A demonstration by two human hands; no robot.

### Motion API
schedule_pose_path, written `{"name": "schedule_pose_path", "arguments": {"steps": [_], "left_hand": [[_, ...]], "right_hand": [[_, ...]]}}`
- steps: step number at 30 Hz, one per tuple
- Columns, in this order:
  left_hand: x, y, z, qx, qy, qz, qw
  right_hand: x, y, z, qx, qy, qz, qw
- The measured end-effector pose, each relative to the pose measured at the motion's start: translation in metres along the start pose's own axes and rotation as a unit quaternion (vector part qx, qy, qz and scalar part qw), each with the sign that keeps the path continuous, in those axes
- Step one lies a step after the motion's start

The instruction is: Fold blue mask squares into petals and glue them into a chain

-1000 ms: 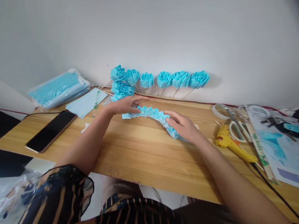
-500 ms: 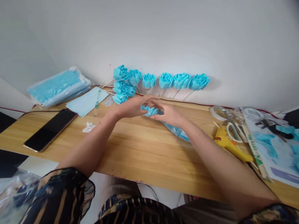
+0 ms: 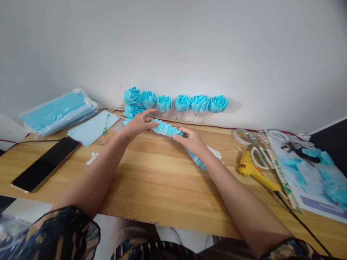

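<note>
A pleated light-blue strip of petals (image 3: pixel 165 128) stretches between my two hands above the wooden table. My left hand (image 3: pixel 139 124) pinches its left end between thumb and fingers, near the finished blue flowers. Farther along, my right hand (image 3: pixel 193 139) grips the strip with thumb and fingers. The rest of it trails down behind my right wrist, partly hidden by the forearm. Something white (image 3: pixel 215 152) lies just right of that wrist. Blue flowers on thin sticks (image 3: pixel 182 102) lean in a row against the wall, with several more bunched at the left.
On the left are a black phone (image 3: pixel 45 165), a bag of blue masks (image 3: pixel 59 111) and pale blue sheets (image 3: pixel 91 128). To the right lie a yellow glue gun (image 3: pixel 257 174), scissors (image 3: pixel 261 151), a tape roll (image 3: pixel 241 136) and a white sheet (image 3: pixel 308 187) with blue scraps.
My hands have moved apart, and the pleated strip now shows stretched between them. The whole view has shifted, so the table's things appear farther left and mostly lower.
</note>
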State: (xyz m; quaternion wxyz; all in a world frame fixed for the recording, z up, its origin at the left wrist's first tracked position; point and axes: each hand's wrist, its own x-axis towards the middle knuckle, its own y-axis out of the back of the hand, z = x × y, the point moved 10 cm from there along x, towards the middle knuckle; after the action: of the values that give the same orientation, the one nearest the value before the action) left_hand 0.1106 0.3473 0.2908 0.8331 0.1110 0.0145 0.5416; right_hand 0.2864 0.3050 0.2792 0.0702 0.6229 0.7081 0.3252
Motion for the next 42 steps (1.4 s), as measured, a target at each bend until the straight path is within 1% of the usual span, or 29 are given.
{"name": "schedule_pose_path", "arguments": {"steps": [1,3,5,7,10,12,15,17,19,20,24,28,31,33,36,40,42], "left_hand": [[0.0,-0.002,-0.001,-0.03,0.003,-0.001,1.0],[0.0,-0.006,0.003,-0.053,-0.009,0.003,0.999],[-0.002,-0.012,0.01,-0.042,-0.031,0.007,0.999],[-0.004,-0.023,0.017,-0.017,-0.053,-0.002,0.998],[-0.006,-0.036,0.025,0.012,-0.088,-0.01,0.996],[-0.006,-0.041,0.026,-0.006,-0.101,-0.011,0.995],[-0.003,-0.045,0.016,-0.053,-0.076,-0.027,0.995],[-0.001,-0.051,0.005,-0.043,-0.038,-0.047,0.997],[-0.001,-0.058,-0.005,-0.021,-0.003,-0.063,0.998],[-0.002,-0.059,-0.008,-0.013,0.006,-0.062,0.998],[-0.004,-0.06,-0.006,0.001,-0.008,-0.034,0.999],[-0.006,-0.062,-0.002,0.018,-0.023,-0.029,0.999],[-0.006,-0.067,-0.001,0.006,-0.03,-0.041,0.999],[-0.006,-0.068,0.001,-0.025,-0.03,-0.041,0.998],[-0.005,-0.062,0.004,-0.067,-0.033,-0.017,0.997],[-0.005,-0.051,0.007,-0.058,-0.047,0.027,0.997],[-0.004,-0.052,0.006,-0.049,-0.045,0.033,0.997]], "right_hand": [[0.0,0.0,0.002,0.008,-0.005,0.001,1.0],[0.0,-0.002,0.005,0.039,-0.015,-0.005,0.999],[0.0,-0.004,0.005,0.08,-0.024,-0.018,0.996],[-0.001,-0.006,0.002,0.101,-0.022,-0.034,0.994],[-0.003,-0.006,-0.007,0.076,-0.002,-0.045,0.996],[-0.003,-0.003,-0.011,0.055,0.007,-0.029,0.998],[-0.003,0.007,-0.015,0.059,0.017,0.02,0.998],[-0.004,0.013,-0.016,0.069,0.022,0.048,0.996],[-0.004,0.015,-0.016,0.074,0.027,0.06,0.995],[-0.004,0.016,-0.017,0.075,0.029,0.063,0.995],[-0.004,0.016,-0.014,0.087,0.017,0.066,0.994],[-0.004,0.014,-0.013,0.112,0.015,0.059,0.992],[-0.006,0.022,-0.014,0.085,0.019,0.087,0.992],[-0.007,0.026,-0.016,0.063,0.021,0.107,0.992],[-0.008,0.026,-0.014,0.056,0.015,0.11,0.992],[-0.007,0.021,-0.008,0.1,0.011,0.099,0.99],[-0.007,0.021,-0.007,0.133,0.016,0.102,0.986]]}}
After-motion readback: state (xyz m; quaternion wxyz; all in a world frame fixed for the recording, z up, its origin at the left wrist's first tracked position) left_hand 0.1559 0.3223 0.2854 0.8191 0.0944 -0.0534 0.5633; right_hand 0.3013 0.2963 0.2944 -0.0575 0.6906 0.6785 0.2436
